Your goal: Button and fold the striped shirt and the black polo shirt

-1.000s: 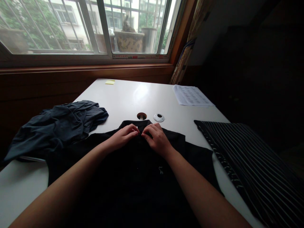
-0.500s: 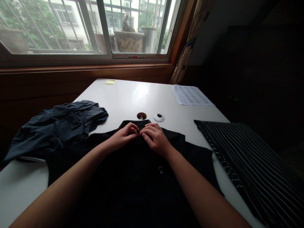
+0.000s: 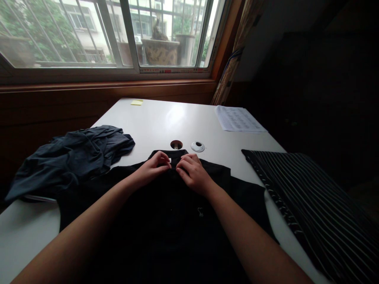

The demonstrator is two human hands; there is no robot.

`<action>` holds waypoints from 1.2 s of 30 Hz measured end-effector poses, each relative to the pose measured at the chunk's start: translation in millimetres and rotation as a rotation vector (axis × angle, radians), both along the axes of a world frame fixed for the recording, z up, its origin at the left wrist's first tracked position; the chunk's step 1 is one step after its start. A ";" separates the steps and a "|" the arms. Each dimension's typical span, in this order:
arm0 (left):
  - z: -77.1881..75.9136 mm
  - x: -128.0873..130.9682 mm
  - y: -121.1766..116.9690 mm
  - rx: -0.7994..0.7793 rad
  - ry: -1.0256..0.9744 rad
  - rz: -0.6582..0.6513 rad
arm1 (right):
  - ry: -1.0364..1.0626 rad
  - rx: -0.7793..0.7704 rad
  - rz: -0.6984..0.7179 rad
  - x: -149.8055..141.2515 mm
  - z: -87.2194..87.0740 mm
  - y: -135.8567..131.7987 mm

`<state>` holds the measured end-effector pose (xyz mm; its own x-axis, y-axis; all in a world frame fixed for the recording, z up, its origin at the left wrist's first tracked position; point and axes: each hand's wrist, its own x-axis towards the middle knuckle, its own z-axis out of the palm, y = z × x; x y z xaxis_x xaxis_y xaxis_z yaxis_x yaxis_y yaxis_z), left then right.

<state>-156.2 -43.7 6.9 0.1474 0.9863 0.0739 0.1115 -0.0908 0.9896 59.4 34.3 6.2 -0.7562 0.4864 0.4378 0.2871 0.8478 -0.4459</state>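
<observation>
Left hand [image 3: 154,165] and right hand [image 3: 194,172] curl over the black collared shirt [image 3: 180,205] (whether gripping, unclear); a slack pinch could skew its collar [image 3: 177,154].

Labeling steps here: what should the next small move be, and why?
Probably ease the left hand toward the right hand at the collar of the black shirt: both are there, fingertips facing, with a narrow gap between them.

On the white surface [image 3: 192,126] lie 1 shirt [image 3: 177,221], 1 crumpled garment [image 3: 79,157], 1 striped cloth [image 3: 310,201], papers [image 3: 239,119], 1 note [image 3: 136,102] and 1 ring [image 3: 194,147].
</observation>
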 end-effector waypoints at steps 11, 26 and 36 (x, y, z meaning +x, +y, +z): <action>0.3 1.1 0.9 0.038 0.025 0.062 | 0.030 -0.061 -0.082 0.6 0.8 0.6; 0.6 1.9 0.8 0.059 0.102 0.072 | 0.139 -0.030 -0.096 1.4 1.1 0.2; -0.5 5.9 -2.1 0.050 0.268 0.063 | 0.158 0.009 -0.048 0.8 0.8 0.5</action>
